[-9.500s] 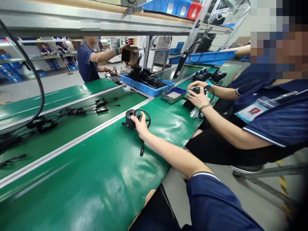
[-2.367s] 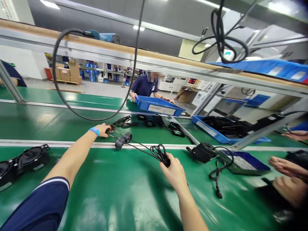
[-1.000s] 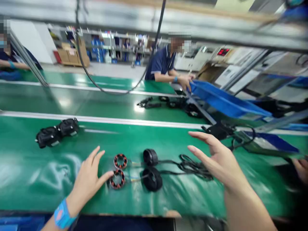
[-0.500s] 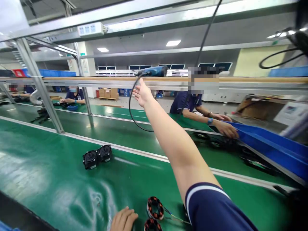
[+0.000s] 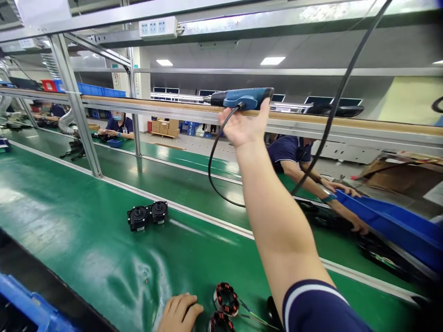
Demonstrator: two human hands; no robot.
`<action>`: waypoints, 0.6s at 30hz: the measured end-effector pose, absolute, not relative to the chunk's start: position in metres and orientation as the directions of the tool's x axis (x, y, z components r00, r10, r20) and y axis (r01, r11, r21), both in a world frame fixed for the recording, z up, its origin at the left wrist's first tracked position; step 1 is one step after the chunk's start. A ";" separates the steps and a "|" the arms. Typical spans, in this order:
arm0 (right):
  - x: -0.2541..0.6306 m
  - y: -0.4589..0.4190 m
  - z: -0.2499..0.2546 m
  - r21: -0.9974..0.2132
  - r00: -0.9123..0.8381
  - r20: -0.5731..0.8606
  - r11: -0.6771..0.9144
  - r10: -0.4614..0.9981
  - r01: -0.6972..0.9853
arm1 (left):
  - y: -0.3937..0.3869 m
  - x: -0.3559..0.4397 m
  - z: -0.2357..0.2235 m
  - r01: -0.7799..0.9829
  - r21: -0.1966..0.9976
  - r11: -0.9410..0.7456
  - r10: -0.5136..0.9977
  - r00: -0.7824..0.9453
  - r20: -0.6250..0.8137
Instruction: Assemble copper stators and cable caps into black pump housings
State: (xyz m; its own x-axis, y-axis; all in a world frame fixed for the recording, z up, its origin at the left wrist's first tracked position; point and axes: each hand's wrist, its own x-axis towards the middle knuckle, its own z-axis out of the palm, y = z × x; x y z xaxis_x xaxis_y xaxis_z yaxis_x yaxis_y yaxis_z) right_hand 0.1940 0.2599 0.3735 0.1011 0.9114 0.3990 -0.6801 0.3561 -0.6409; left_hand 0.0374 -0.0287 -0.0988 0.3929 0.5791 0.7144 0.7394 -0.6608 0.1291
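My right hand (image 5: 245, 125) is raised to the shelf rail and touches the underside of a blue electric screwdriver (image 5: 242, 97) lying there. Its thumb rests on the tool's rear end and the fingers are not wrapped round it. A black cable (image 5: 216, 182) loops down from the tool. My left hand (image 5: 180, 313) lies low on the green belt (image 5: 86, 230) with fingers curled together, beside two round stators with copper windings (image 5: 226, 299). Thin wires run from the stators to the right.
Two black round housings (image 5: 147, 216) sit together on the belt. Across the line a co-worker's hands hold a tilted blue tray (image 5: 391, 221) over black parts. A blue bin (image 5: 31, 309) is at the lower left. A metal post (image 5: 78, 106) stands to the left.
My right hand has come from the belt up to the rail and now touches the blue screwdriver. My left hand stays by the stators. The view has tilted upward.
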 end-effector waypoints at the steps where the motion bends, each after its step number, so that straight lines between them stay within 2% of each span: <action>1: 0.197 0.268 0.381 -0.617 0.119 0.398 0.362 0.910 -0.699 | -0.030 0.035 -0.092 0.737 0.136 -0.662 0.587 0.396 0.706; 5: 0.198 0.268 0.389 -0.589 0.159 0.385 0.375 0.909 -0.716 | -0.043 0.034 -0.057 0.720 0.167 -0.674 0.596 0.396 0.698; 8: 0.197 0.241 0.384 -0.639 0.186 0.368 0.393 0.911 -0.662 | -0.054 0.036 -0.039 0.693 0.166 -0.702 0.593 0.439 0.675; 13: 0.198 0.191 0.376 -0.697 0.239 0.307 0.388 0.921 -0.603 | -0.067 0.038 -0.036 0.714 0.228 -0.662 0.689 0.460 0.560; 18: 0.208 0.094 0.326 -0.737 0.246 0.475 0.535 0.845 -0.412 | -0.065 0.029 -0.008 0.638 0.267 -0.722 0.568 0.328 0.755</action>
State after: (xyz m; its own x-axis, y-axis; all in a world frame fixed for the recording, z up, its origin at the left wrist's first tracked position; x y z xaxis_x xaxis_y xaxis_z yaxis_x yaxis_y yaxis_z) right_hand 0.2079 0.0936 0.3255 0.2462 0.8446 0.4755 -0.4123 0.5353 -0.7373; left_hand 0.0292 -0.0647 -0.0075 0.3277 0.5684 0.7547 0.6380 -0.7223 0.2671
